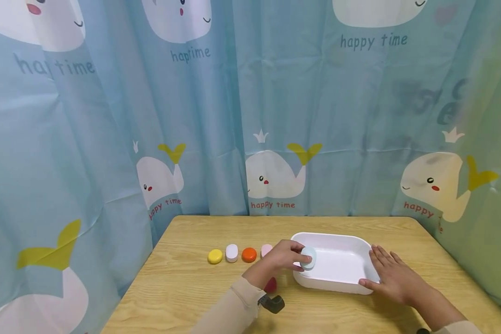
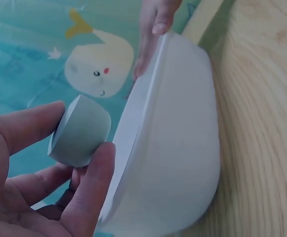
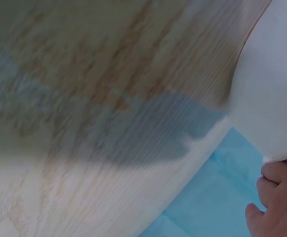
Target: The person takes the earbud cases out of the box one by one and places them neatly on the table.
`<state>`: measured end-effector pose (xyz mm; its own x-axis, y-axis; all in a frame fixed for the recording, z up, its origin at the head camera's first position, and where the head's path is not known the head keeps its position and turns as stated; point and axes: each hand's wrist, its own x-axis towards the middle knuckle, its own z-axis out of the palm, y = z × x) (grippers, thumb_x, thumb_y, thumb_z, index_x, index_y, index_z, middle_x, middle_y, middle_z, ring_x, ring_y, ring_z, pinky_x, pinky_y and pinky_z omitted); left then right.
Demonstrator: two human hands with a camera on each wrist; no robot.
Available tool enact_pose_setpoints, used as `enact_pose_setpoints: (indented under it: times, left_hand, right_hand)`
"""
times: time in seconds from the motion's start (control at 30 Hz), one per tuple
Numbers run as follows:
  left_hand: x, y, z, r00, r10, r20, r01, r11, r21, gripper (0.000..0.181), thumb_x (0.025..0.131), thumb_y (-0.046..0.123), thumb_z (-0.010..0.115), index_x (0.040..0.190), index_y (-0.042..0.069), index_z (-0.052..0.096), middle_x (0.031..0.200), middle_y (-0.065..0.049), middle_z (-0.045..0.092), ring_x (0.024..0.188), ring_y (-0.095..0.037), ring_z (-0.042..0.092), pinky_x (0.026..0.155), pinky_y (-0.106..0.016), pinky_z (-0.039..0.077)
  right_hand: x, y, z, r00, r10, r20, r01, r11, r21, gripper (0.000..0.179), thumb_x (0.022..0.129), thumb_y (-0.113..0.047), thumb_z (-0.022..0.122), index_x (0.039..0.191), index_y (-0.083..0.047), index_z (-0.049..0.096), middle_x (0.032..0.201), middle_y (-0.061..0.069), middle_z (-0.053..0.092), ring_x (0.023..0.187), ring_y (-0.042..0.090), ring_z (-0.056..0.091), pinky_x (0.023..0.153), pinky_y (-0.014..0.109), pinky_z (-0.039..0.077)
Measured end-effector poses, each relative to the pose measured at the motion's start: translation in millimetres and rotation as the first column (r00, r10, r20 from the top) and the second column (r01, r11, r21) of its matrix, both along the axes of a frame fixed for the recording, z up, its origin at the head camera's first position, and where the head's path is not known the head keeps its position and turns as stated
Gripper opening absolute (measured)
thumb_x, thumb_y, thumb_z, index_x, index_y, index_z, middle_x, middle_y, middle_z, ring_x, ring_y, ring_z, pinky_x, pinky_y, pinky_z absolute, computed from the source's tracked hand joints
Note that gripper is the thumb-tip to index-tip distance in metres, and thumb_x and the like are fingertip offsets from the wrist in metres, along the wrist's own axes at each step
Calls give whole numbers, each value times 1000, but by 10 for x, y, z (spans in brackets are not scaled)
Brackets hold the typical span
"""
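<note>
My left hand (image 1: 285,256) pinches a pale mint, round, thick piece (image 1: 309,258) between thumb and fingers, over the left end of a white rectangular basin (image 1: 338,286). Seen from the left wrist, the mint piece (image 2: 82,133) has a flat face and a rounded edge, and it is apart from the basin wall (image 2: 175,148). My right hand (image 1: 396,278) rests against the basin's right end, its fingers fairly straight along the rim. The right wrist view catches only part of this hand (image 3: 281,197) beside the white wall (image 3: 271,84).
Left of the basin, a yellow round piece (image 1: 215,256), a white oval one (image 1: 231,253), an orange round one (image 1: 249,254) and a pink one (image 1: 266,249) stand in a row. A red piece (image 1: 270,285) is partly hidden by the left forearm. A curtain (image 1: 208,176) hangs behind the wooden table (image 1: 183,292).
</note>
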<state>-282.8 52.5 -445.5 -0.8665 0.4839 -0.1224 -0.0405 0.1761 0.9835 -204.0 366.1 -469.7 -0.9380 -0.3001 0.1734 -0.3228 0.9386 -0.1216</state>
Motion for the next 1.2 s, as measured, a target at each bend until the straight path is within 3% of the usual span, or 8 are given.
enact_pose_setpoints:
  times: [0.2, 0.5, 0.8, 1.03, 1.2]
  left_hand:
    - [-15, -166, -16, 999, 43, -25, -44, 997, -62, 33, 84, 8, 77, 113, -1, 66, 96, -6, 61, 85, -21, 60, 72, -37, 59]
    - [-30, -314, -38, 996, 92, -5, -92, 994, -63, 25, 83, 8, 77, 106, 2, 68, 94, -7, 61, 85, -21, 59, 74, -39, 58]
    - [-14, -513, -21, 997, 74, -21, -75, 996, -53, 28, 85, 8, 75, 110, 0, 66, 97, -7, 62, 86, -22, 61, 74, -39, 58]
    - [4, -717, -60, 996, 87, -36, -89, 994, -60, 27, 87, 7, 73, 111, -1, 65, 98, -9, 61, 88, -22, 61, 75, -39, 58]
    - [-5, -833, -89, 994, 97, -49, -100, 993, -59, 29, 86, 9, 75, 112, -2, 65, 99, -9, 59, 88, -21, 60, 74, -38, 58]
  right_hand:
    - [21, -6, 1, 1000, -5, 1, 5, 1000, -14, 93, 90, -57, 57, 140, 18, 33, 149, 34, 27, 137, 50, 24, 108, 65, 19]
    - [23, 14, -32, 1000, -1, -15, 0, 1000, -23, 92, 91, -56, 57, 140, 18, 33, 149, 34, 28, 136, 50, 25, 112, 62, 12]
    - [11, -6, -40, 1000, -7, 11, 8, 999, -33, 92, 91, -56, 57, 141, 17, 33, 149, 34, 27, 136, 50, 24, 114, 58, 3]
    - [-2, 0, -58, 1000, -3, 16, 4, 999, -39, 92, 91, -56, 57, 141, 17, 32, 149, 34, 26, 136, 51, 24, 114, 59, 3]
    - [-5, 15, -67, 1000, -4, 6, 4, 1000, -30, 92, 92, -57, 56, 141, 17, 31, 149, 34, 27, 136, 51, 24, 115, 53, -6]
